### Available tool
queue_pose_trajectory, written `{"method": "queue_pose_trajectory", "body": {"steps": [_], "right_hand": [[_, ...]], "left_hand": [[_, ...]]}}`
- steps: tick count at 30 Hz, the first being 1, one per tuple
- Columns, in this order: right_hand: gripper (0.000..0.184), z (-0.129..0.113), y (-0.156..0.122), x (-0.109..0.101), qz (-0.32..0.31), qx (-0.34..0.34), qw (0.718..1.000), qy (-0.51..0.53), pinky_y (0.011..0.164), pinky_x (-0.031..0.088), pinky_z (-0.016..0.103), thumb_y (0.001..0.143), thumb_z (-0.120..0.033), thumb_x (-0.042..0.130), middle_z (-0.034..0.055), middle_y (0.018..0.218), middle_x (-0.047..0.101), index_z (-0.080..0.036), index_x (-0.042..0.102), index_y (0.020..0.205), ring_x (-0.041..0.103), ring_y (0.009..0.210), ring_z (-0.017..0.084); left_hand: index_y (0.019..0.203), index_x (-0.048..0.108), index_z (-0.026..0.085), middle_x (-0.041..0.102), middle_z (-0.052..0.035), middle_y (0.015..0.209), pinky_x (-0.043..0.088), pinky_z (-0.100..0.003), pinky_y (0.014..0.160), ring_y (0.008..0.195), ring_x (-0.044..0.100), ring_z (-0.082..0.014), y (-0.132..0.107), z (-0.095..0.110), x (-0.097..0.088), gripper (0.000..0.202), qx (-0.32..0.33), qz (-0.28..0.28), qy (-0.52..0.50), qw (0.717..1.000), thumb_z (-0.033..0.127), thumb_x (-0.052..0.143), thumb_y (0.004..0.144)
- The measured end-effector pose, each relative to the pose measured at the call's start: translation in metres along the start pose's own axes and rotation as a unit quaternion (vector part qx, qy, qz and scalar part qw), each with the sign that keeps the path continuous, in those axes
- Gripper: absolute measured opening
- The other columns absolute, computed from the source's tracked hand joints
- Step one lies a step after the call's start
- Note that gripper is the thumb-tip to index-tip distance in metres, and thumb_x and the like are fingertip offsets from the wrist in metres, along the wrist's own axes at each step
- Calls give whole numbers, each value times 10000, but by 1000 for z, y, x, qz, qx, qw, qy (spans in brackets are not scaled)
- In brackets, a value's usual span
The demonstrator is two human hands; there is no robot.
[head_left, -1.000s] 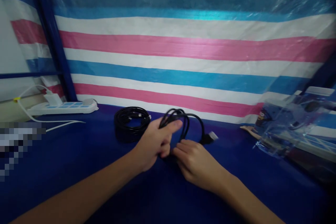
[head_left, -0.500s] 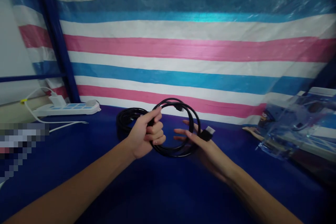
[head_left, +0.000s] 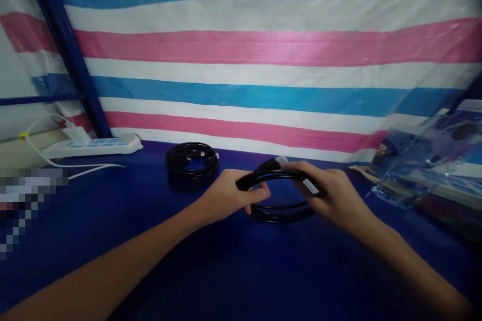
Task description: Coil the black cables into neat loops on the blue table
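Note:
A coiled black cable (head_left: 278, 208) lies nearly flat just above the blue table (head_left: 233, 271), held from both sides. My left hand (head_left: 229, 195) pinches its left edge, thumb on top. My right hand (head_left: 331, 193) wraps round its right edge, with a silver-tipped plug under the fingers. Another silver plug end (head_left: 280, 160) sticks up at the back of the coil. A second coil of black cable (head_left: 192, 163) rests on the table behind my left hand, untouched.
A white power strip (head_left: 90, 146) with a plugged-in white adapter and white leads lies at the back left. Clear plastic bags (head_left: 425, 165) are piled at the right. A striped pink, blue and white tarp (head_left: 263, 55) closes off the back, with a dark blue post (head_left: 64, 45) at the left.
The coil went from upright in my left hand to nearly flat and lower. My right hand, open half a second ago, has closed on the coil's right side.

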State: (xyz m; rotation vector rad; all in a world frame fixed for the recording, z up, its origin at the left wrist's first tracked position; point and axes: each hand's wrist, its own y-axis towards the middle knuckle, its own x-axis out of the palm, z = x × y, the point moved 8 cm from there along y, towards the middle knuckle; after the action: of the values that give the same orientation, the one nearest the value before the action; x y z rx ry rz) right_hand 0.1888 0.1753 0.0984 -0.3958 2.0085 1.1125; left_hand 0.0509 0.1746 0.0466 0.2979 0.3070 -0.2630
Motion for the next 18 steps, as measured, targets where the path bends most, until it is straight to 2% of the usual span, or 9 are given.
{"method": "queue_pose_trajectory", "body": {"steps": [3,4,6,8,9,11,13,16,18], "right_hand": [[154,24,-1,16,-14,114,985,131,484,362,218,816,-288,549,-9,587,573,-175,610,901,502,493,99],[185,34,-2,26,-22,160,966,201,491,382,224,804,-340,577,-12,557,557,-170,604,871,514,496,106],[261,50,-7,46,-39,235,910,339,507,434,246,774,-408,617,-37,471,501,-160,590,850,517,461,114],[298,57,-11,60,-50,273,863,422,494,468,274,780,-439,607,-76,402,417,-157,586,876,471,381,104],[313,58,-12,64,-54,281,853,436,470,471,277,796,-452,586,-92,384,378,-156,588,896,439,343,97],[348,56,-14,66,-69,281,856,429,423,455,264,826,-477,539,-99,379,354,-153,598,939,413,308,89],[377,50,-13,64,-92,264,864,419,439,466,266,838,-487,516,-95,390,365,-150,609,979,426,315,87],[421,39,-10,56,-149,239,881,380,546,505,314,842,-494,501,-56,441,451,-138,630,1026,503,404,110],[432,36,-6,35,-125,216,915,316,666,513,336,780,-464,603,20,663,618,-166,624,1093,609,633,163]], "left_hand": [[842,697,155,558,17,455,374,-227,518,469,537,-104,5,-13,-2,236,-20,3,-3,1000,372,630,777],[845,702,153,545,19,441,389,-233,534,473,545,-108,7,-18,-3,249,-27,-3,-17,1000,381,626,780],[811,699,139,517,28,424,435,-256,591,475,556,-111,10,-26,-3,246,-37,-25,-66,997,372,624,785],[783,681,124,513,33,441,472,-284,656,478,570,-111,10,-29,2,218,-52,-65,-137,987,335,626,788],[809,671,124,520,34,454,483,-294,676,480,577,-111,8,-28,6,188,-65,-88,-179,978,305,627,789],[939,641,150,527,48,478,495,-290,648,456,565,-102,2,-23,13,173,-90,-124,-259,953,242,615,795],[1018,603,189,461,80,448,459,-232,521,359,451,-63,-3,-15,15,207,-101,-138,-317,933,212,587,813],[892,591,184,265,111,413,268,-153,359,314,168,-20,-5,-8,11,84,-113,-118,-337,927,246,554,849],[826,568,179,183,112,438,184,-145,343,350,87,-21,-3,-11,5,103,-134,-84,-328,931,276,548,857]]}}
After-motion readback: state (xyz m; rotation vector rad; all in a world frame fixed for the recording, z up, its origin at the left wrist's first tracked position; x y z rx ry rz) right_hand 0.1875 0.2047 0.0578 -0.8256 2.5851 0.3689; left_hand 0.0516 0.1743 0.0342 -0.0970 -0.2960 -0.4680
